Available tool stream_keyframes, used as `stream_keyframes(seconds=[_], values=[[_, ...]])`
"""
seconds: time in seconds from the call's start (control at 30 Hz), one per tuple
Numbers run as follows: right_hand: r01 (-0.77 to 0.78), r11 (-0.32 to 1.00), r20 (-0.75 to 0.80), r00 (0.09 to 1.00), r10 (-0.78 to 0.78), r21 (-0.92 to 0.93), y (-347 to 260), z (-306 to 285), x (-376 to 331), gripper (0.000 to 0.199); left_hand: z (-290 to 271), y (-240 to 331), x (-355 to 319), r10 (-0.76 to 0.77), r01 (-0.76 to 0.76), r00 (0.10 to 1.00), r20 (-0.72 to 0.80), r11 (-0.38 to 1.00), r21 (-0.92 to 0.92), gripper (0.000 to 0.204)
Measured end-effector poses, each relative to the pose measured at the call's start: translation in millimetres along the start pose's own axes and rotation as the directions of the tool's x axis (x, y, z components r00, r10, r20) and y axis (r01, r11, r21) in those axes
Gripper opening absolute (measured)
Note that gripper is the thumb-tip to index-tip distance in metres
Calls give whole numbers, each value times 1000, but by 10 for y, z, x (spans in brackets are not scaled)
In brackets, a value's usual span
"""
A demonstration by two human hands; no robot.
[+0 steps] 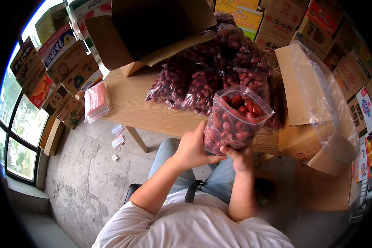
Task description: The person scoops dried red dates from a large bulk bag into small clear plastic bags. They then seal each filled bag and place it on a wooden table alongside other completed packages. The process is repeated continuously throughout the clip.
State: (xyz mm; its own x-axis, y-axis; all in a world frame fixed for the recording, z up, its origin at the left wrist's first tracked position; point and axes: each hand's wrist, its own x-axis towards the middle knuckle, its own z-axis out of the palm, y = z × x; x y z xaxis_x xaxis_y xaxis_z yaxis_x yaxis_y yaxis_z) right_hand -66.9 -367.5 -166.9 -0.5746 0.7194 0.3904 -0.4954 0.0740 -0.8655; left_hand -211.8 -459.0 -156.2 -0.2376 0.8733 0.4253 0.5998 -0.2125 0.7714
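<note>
Between my two hands is a clear zip bag (229, 130) filled with dried red dates (249, 108). Its top gapes, with a red zip strip along the rim. My left hand (193, 146) wraps round the bag's lower left side. My right hand (239, 157) grips it from below on the right, thumb across the front. The far fingers of both hands are hidden behind the bag. Just past it, many filled bags of dates (202, 84) lie piled on the wooden table (130, 103).
A stack of unused zip bags (96, 101) lies at the table's left corner. An open cardboard box (111, 41) stands at the back; another, plastic-lined box (291, 87) is at the right. Small plastic bags (118, 141) lie on the floor. Stacked cartons (53, 62) line the left side.
</note>
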Motion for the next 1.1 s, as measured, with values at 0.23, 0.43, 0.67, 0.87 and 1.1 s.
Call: stream_keyframes(seconds=[0.23,0.43,0.67,0.87,1.1], values=[[-48,997,42,998,50,-56,24,-56,11,86,-16,-52,-45,18,-19,999,-51,1000,-6,72],[-49,986,118,991,69,-162,59,-66,79,90,-87,-91,-37,-38,35,999,-28,994,-99,55],[7,998,14,1000,-6,-60,188,-75,230,91,-90,-202,48,18,-24,999,-29,978,-207,81],[-68,984,78,994,82,-167,323,-208,357,95,-86,-438,161,41,-23,997,61,960,-279,86],[-36,941,210,971,112,-336,345,-373,422,96,-99,-610,291,-101,152,978,181,945,-291,74]])
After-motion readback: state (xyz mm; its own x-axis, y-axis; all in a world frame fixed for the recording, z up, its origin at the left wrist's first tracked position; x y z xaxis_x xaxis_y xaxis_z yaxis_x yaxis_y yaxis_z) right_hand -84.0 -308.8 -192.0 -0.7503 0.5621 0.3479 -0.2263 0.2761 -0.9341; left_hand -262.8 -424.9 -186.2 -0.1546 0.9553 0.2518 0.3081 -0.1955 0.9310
